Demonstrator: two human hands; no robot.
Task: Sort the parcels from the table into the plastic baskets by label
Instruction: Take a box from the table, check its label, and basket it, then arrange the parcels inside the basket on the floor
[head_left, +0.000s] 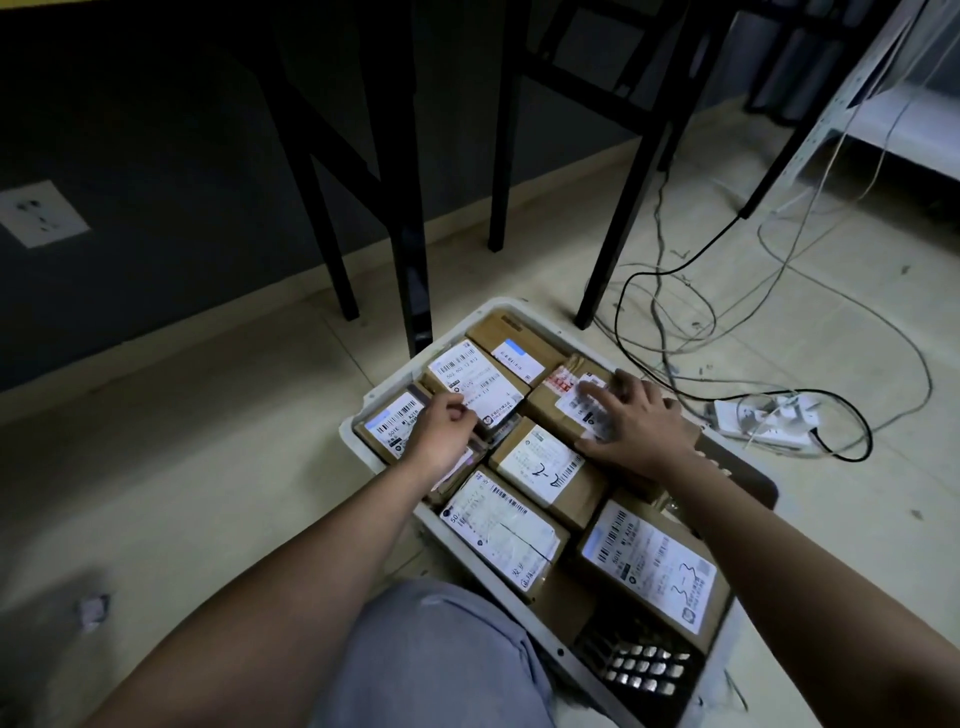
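Reaching into basket (358, 415): left hand (441, 431) curled, right hand (636, 421) flat.

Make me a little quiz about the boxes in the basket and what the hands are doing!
1. True or false: the plastic basket stands on the floor.
2. Which hand lies flat with spread fingers on a parcel: A the left hand, B the right hand?
3. What is handwritten on the parcel label in the middle of the basket?

Key
1. True; it stands on the tiles beside the black table legs.
2. B; the left hand's fingers curl at the edge of another parcel.
3. It looks like 2-2.
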